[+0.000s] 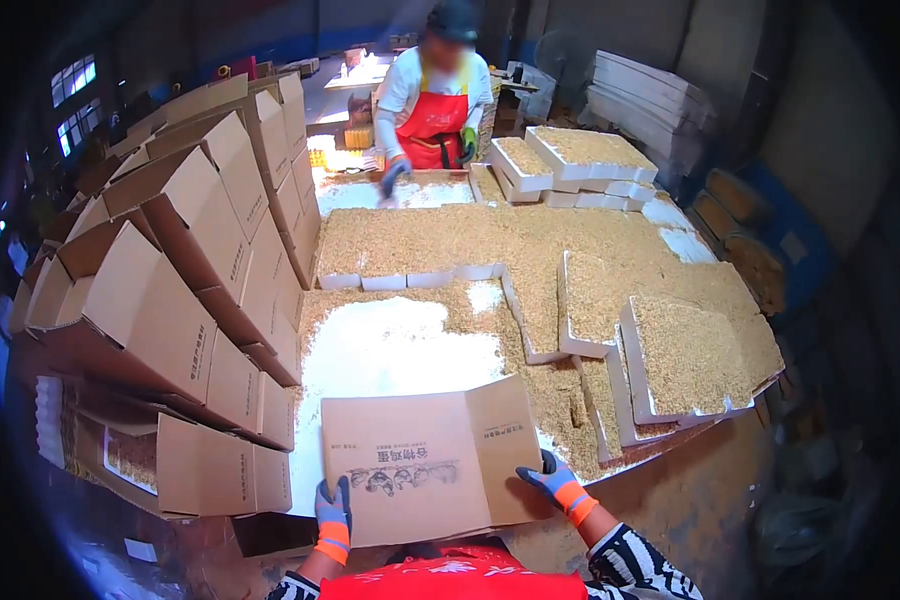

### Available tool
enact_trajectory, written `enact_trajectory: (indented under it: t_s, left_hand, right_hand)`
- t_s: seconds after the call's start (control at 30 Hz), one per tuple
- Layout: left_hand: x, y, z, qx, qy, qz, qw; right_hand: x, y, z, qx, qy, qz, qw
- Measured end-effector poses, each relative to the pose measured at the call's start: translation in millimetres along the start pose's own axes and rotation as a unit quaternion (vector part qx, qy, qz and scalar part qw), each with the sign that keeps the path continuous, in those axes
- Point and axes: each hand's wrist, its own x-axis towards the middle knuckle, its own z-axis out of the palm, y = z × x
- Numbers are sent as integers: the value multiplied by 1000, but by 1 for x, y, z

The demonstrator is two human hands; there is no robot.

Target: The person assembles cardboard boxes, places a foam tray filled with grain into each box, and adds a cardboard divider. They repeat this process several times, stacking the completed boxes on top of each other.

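A brown cardboard box (390,430), with dark printed lettering and a row of drawn hens, is held low in front of my body. It looks mostly flat, and its right panel (505,430) bends up along a crease. My left hand (333,508), in a grey and orange glove, grips the lower left edge with the thumb on the near face. On the other side, my right hand (553,480), gloved alike, pinches the right panel's edge. Some fingers of both hands are hidden behind the cardboard.
Standing cardboard boxes (155,310) crowd the left. White foam trays (595,345) of tan grainy material stand at right, with more stacked trays (535,182) behind. Loose grains cover much of the white table surface (390,345). Across the table stands a person in a red apron (435,125).
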Motion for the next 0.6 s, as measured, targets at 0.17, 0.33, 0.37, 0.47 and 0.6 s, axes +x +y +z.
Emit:
enact_trajectory:
  t_s: [0.17, 0.33, 0.37, 0.47, 0.6]
  left_hand:
    - [58, 60, 15, -243, -4, 175, 954]
    - [-75, 182, 123, -208, -23, 115, 971]
    - [-92, 185, 139, -196, -22, 104, 975]
    - [-111, 168, 168, -253, -64, 112, 959]
    - [-117, 170, 173, -363, -39, 55, 929]
  right_hand:
    - [-28, -88, -53, 182, -86, -18, 979]
    - [-32, -71, -77, 23, -83, -103, 991]
    - [-30, -41, -81, -38, -104, -152, 982]
    - [-40, -58, -107, -261, -319, -155, 898]
    - [-25, -123, -113, 143, -343, -2, 928]
